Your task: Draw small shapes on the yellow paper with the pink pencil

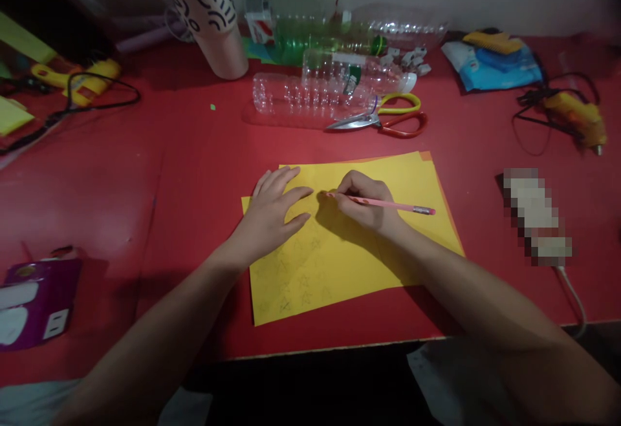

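Observation:
A sheet of yellow paper (349, 277) lies on the red table in front of me, over other sheets whose orange edge shows at the right. Several pencil-drawn stars (304, 281) cover its lower left part. My left hand (274, 209) rests on the paper's left side, fingers spread and holding nothing. In my right hand (366, 200) is a pink pencil (395, 205), its eraser end pointing right. The pencil's tip meets the paper near its middle, beside my left fingertips; shadow makes any mark there hard to see.
Scissors (378, 119) with yellow and red handles lie beyond the paper, beside clear plastic bottles (310, 96). A patterned tumbler (218, 31) stands at the back left. Yellow glue guns (577, 112) with black cords lie on both sides. A purple box (43, 297) sits at left.

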`<state>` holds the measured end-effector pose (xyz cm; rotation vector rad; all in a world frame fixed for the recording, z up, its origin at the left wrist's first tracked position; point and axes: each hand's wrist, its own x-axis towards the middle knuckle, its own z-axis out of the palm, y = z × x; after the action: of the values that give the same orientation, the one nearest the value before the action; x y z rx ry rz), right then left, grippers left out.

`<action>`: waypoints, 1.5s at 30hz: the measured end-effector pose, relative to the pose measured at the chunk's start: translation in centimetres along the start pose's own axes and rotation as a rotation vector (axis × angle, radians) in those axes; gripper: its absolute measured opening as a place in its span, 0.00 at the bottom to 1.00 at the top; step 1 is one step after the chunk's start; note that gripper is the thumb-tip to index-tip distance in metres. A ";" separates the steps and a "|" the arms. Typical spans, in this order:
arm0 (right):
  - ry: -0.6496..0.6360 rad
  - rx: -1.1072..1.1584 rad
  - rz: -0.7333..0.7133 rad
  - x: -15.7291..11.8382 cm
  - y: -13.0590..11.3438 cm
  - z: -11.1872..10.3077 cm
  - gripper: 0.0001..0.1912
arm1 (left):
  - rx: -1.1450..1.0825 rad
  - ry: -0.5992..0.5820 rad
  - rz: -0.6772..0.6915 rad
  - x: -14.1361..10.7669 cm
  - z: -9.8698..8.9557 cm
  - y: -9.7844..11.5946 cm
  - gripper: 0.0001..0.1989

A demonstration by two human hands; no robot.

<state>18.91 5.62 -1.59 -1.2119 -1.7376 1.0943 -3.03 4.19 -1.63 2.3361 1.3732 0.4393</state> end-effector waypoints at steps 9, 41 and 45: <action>0.061 -0.027 0.054 0.2 -0.7 -0.1 0.08 | -0.011 -0.001 0.000 0.0 -0.1 0.1 0.16; 0.015 -0.027 0.034 -0.2 -0.8 0.0 0.08 | -0.019 -0.008 -0.010 0.0 -0.1 0.2 0.16; -0.008 -0.044 0.011 -0.2 -0.5 0.1 0.06 | -0.004 -0.002 0.001 0.0 -0.1 0.1 0.16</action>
<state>18.72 5.31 -1.22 -1.2470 -1.7720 1.0737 -2.97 4.19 -1.48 2.3335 1.3695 0.4394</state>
